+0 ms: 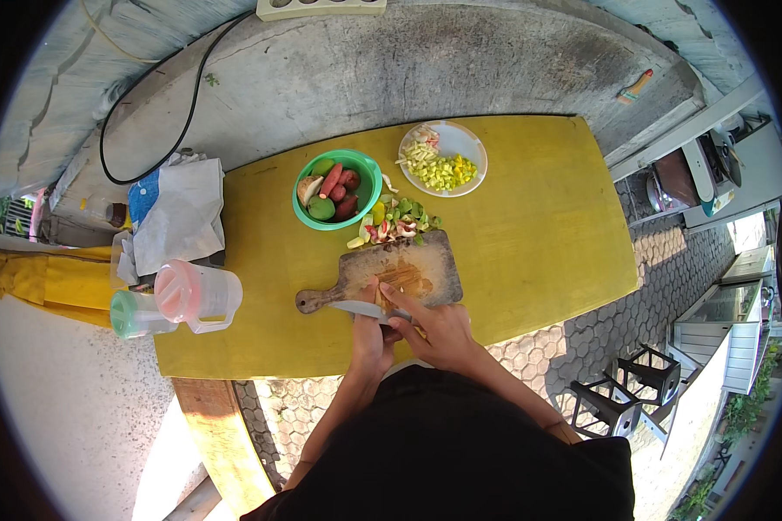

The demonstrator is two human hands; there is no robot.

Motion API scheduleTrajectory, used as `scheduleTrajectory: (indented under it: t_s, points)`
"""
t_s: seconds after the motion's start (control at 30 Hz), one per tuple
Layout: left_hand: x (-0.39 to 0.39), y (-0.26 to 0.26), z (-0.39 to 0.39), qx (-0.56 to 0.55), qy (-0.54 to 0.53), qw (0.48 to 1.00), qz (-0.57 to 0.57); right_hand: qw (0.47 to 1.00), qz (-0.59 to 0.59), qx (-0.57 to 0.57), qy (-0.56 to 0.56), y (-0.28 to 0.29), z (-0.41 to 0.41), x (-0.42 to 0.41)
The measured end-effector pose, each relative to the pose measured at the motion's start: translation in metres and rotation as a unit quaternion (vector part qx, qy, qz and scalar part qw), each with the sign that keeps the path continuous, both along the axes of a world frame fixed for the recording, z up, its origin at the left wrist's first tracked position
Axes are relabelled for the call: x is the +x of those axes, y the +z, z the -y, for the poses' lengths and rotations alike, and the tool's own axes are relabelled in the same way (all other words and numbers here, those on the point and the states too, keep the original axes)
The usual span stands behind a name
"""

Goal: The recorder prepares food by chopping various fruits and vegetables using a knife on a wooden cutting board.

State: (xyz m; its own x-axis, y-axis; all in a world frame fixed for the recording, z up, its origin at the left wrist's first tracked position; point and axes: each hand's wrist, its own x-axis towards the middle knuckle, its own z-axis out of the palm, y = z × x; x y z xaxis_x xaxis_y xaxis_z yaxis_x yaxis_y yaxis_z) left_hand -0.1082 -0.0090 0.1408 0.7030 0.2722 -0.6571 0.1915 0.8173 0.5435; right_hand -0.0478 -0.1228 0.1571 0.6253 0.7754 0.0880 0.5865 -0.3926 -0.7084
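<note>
A knife [358, 309] with a broad pale blade lies across the near edge of a worn wooden cutting board [440, 260]. My left hand [369, 338] is at the blade, its fingertips over the board. From the right, my right hand [440, 331] reaches in, index finger stretched to the board and thumb near the blade; a dark, partly hidden thing shows between the hands. Which hand grips the knife cannot be told. Small pale pieces lie by the fingertips. Beyond the board is a heap of peelings and scraps [397, 220].
A green bowl [305, 218] holds whole vegetables and roots; a white plate [463, 140] holds chopped pieces. Two lidded plastic pitchers, pink [202, 296] and green [144, 315], stand left on the yellow table [534, 228]. Black stools [606, 407] stand right; a wooden bench [218, 436] is lower left.
</note>
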Motion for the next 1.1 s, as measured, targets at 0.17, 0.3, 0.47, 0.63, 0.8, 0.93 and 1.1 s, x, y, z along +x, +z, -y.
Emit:
scheduleTrajectory:
  t_s: [0.17,0.3,0.47,0.63,0.8,0.93,1.1]
  points:
    - [-0.007,-0.013,0.001,-0.033,-0.006,0.999,0.029,0.999,-0.045,0.025,0.003,-0.007,0.003,0.007]
    - [0.001,0.0,-0.003,0.004,-0.013,1.0,0.007,0.997,-0.074,0.022,0.029,0.006,0.005,0.008]
    - [0.006,0.004,-0.002,0.006,0.001,1.0,-0.014,0.998,0.025,0.054,-0.002,0.005,0.001,0.007]
    - [0.001,-0.009,0.0,-0.013,-0.01,1.0,0.017,1.0,-0.007,0.02,-0.002,-0.005,0.001,0.011]
    - [0.003,-0.009,-0.007,-0.001,-0.016,0.999,0.043,0.996,-0.082,0.021,0.021,0.013,0.005,0.013]
    - [0.009,-0.002,-0.01,0.004,-0.024,0.999,0.023,0.999,-0.036,0.018,0.009,0.007,0.002,0.012]
    - [0.01,-0.007,-0.01,0.025,-0.034,0.997,0.059,0.999,0.033,0.037,-0.014,-0.002,-0.002,0.014]
